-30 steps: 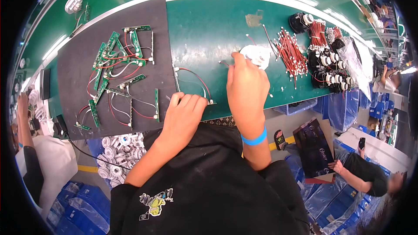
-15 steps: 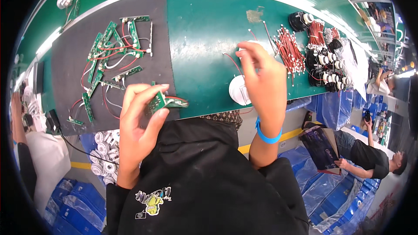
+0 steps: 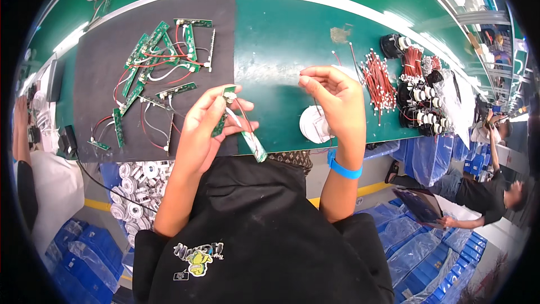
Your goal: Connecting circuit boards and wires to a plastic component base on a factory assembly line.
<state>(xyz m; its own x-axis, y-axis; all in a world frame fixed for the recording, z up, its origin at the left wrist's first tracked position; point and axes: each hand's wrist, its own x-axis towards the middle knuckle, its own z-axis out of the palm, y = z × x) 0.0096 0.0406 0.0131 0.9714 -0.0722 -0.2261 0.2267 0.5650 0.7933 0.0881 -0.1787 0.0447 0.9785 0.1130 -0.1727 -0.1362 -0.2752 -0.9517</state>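
My left hand (image 3: 205, 129) is closed on a narrow green circuit board (image 3: 229, 94) at the mat's right edge. Red and white wires link it to a second board strip (image 3: 254, 145), which hangs below the fingers over the table's front edge. My right hand (image 3: 336, 98) is raised over the green tabletop with thumb and forefinger pinched. A thin wire (image 3: 315, 102) shows below these fingers and runs toward a round white part (image 3: 313, 124) on the table; its end in the pinch is hardly visible. The hand partly covers that white part.
Several wired boards (image 3: 140, 73) lie on the dark mat (image 3: 95, 101). Red wires (image 3: 378, 84) are piled at the right, beside black and white round parts (image 3: 413, 93) and a clear plastic bag (image 3: 453, 98). White parts (image 3: 135, 191) fill a bin below. A person (image 3: 484, 191) stands at right.
My left hand has turned, bringing the board up and right, with the second strip now hanging down. My right hand's fingers have closed into a pinch and moved slightly left and down.
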